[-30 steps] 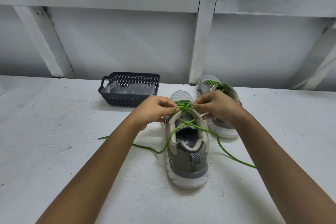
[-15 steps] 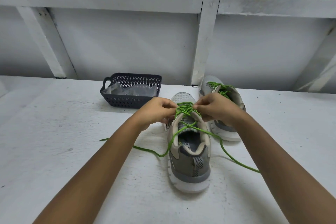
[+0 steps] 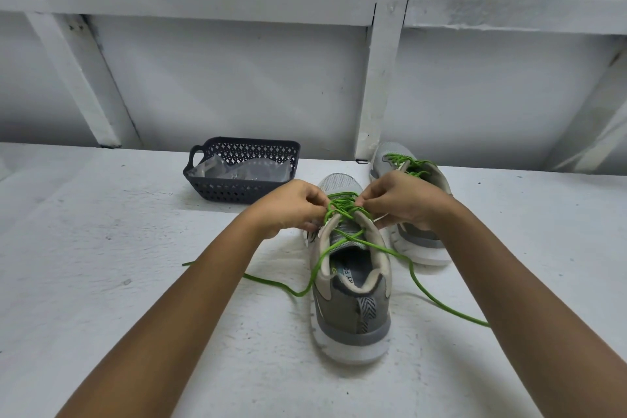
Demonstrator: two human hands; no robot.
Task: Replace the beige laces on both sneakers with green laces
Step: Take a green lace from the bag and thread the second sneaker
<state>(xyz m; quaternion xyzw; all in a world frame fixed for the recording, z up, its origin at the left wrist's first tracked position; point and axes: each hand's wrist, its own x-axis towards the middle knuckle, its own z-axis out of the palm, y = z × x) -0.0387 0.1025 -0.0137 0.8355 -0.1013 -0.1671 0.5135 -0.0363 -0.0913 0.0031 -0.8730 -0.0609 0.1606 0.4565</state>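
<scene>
As left grip, right grip pinch, lace between.

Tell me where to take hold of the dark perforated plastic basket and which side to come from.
Grip the dark perforated plastic basket by the loop handle on its left end, coming from the left. The loop stands open for fingers, while the left hand, pinching the green lace, and the near grey mesh sneaker crowd its right front.

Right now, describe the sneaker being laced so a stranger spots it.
On the white table, right of the dark basket, stand two grey sneakers. It is the nearer sneaker; unlike its neighbour, loose green lace ends trail off both sides.
</scene>
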